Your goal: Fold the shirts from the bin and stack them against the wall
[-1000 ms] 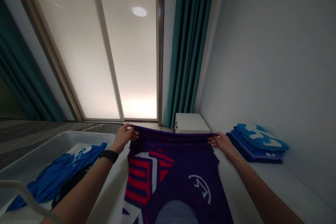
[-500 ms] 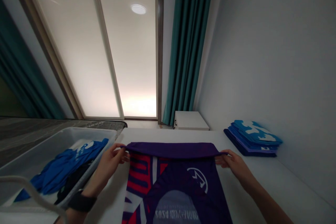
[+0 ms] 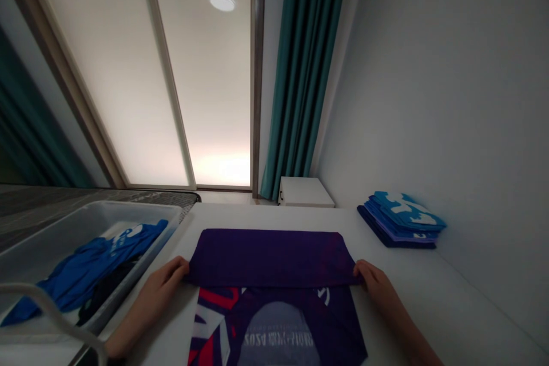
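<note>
A purple shirt with red, white and grey print lies on the white table in front of me, its far part folded back toward me as a plain purple band. My left hand pinches the left corner of that folded edge. My right hand grips the right corner. Both hands rest low on the table with fingers closed on the cloth.
A grey plastic bin at the left holds loose blue shirts. A stack of folded blue shirts sits at the right by the wall. A small white box stands beyond the table near teal curtains.
Both hands pulled the shirt's far edge toward me and down, laying it as a fold over the printed part. The hands came nearer and lower.
</note>
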Demonstrator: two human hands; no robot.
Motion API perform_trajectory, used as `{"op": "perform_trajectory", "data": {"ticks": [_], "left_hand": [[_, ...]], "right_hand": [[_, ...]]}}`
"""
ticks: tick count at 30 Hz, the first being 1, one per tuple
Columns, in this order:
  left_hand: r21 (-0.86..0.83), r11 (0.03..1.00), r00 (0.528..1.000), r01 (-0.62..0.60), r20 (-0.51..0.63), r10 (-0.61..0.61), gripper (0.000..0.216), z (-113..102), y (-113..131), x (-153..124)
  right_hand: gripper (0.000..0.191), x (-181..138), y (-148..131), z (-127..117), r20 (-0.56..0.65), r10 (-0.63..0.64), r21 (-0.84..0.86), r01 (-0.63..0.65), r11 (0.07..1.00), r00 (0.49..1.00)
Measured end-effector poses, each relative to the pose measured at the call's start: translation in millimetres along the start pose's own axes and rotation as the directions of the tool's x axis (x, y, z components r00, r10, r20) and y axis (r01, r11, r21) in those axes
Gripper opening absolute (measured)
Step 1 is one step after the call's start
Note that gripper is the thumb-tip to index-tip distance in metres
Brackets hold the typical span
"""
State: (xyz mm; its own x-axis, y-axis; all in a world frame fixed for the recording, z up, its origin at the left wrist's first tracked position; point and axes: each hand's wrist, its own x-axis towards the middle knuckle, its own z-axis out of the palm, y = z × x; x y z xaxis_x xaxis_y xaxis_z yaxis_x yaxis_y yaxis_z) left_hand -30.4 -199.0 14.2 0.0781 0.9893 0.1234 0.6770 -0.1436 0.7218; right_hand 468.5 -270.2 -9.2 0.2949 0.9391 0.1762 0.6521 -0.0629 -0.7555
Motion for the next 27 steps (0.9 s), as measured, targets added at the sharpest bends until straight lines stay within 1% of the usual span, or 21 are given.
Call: {"op": "perform_trajectory", "data": {"ticks": [2, 4, 7, 9, 12, 14, 17, 20, 22, 23, 25, 27], "left_hand": [[0.050, 0.999, 1.000, 0.016, -0.008, -0.016, 0.039, 3, -4, 2], [0.072, 0.997, 0.999, 0.030, -0.039, -0.027, 0.035, 7, -9, 3], [0.052, 0.999, 0.998, 0.011, -0.069, -0.008, 0.032, 9, -15, 6], [0.043, 0.999, 0.998, 0.003, -0.065, 0.000, 0.030, 9, -17, 7], [0.072, 0.997, 0.998, -0.001, -0.059, 0.005, 0.029, 8, -15, 7], [0.090, 0.996, 0.998, 0.004, -0.056, 0.001, 0.029, 8, -12, 6], [0.072, 0.997, 0.999, 0.026, -0.048, -0.023, 0.033, 7, -7, 6], [0.048, 0.998, 0.998, 0.043, -0.047, -0.041, 0.038, 5, -3, 3], [0.033, 0.999, 0.998, 0.039, -0.048, -0.037, 0.038, 3, 0, 1], [0.018, 0.999, 0.998, 0.032, -0.045, -0.032, 0.038, 2, 2, -1], [-0.029, 0.999, 0.999, 0.018, -0.048, -0.020, 0.037, 0, 4, -3], [-0.089, 0.996, 0.997, 0.016, -0.069, -0.022, 0.039, 0, 6, -5]], "right_hand": [[0.026, -3, -1, 4, -0.054, -0.008, -0.088, 0.004, 0.996, 0.999], [0.021, -4, 1, 7, -0.076, -0.027, -0.150, 0.015, 0.989, 0.997], [0.030, -5, 7, 10, -0.059, -0.074, -0.207, 0.061, 0.977, 0.995], [0.031, -5, 11, 10, -0.032, -0.095, -0.244, 0.084, 0.966, 0.995], [0.029, -5, 14, 10, 0.006, -0.109, -0.300, 0.106, 0.948, 0.994], [0.028, -5, 14, 9, 0.002, -0.135, -0.337, 0.127, 0.933, 0.991], [0.025, -6, 7, 6, -0.038, -0.213, -0.378, 0.183, 0.907, 0.976], [0.022, -5, -15, 10, -0.030, -0.303, -0.364, 0.272, 0.891, 0.953], [0.019, -5, -41, 20, 0.040, -0.367, -0.324, 0.360, 0.875, 0.929], [0.018, -5, -58, 27, 0.102, -0.397, -0.301, 0.409, 0.861, 0.912], [0.018, -6, -96, 47, 0.243, -0.454, -0.251, 0.508, 0.824, 0.857], [0.018, -8, -136, 73, 0.355, -0.522, -0.188, 0.606, 0.773, 0.776]]}}
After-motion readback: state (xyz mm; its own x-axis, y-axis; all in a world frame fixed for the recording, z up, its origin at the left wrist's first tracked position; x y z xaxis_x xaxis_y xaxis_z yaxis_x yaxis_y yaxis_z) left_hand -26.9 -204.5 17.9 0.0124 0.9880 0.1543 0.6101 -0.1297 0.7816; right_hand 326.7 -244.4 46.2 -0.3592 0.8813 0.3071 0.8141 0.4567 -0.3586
